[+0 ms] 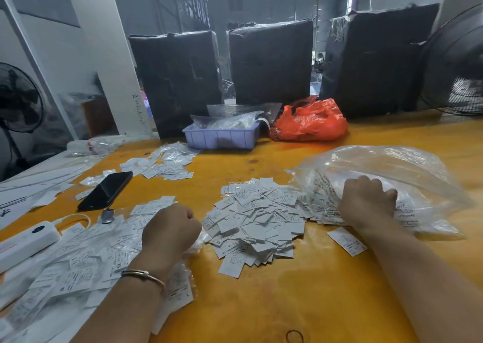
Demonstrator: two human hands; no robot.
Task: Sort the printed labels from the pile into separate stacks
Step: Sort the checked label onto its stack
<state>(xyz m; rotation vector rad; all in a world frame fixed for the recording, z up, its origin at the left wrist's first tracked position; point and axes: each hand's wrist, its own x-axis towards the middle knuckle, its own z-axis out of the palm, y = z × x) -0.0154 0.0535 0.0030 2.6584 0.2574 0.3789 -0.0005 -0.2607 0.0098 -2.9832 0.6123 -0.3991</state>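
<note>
Sorting in progress. Left hand (171, 229) clenched, apparently grasping labels at the near-left heap (78, 259); right hand (367, 201) curled on the bag (386, 185), far right. Central pile (257, 219) on tabletop (274, 303). Next: draw labels out, match sizes.

Two hands, left (171, 229) and right (367, 202). Three black wrapped bales (271, 63) along the back. Two fans (454, 63). One phone (105, 191), one white power bank (26, 243), one lavender tray (222, 136), one orange bag (311, 120), one large clear bag (386, 175). Labels (256, 217) beyond counting, in four loose heaps.
</note>
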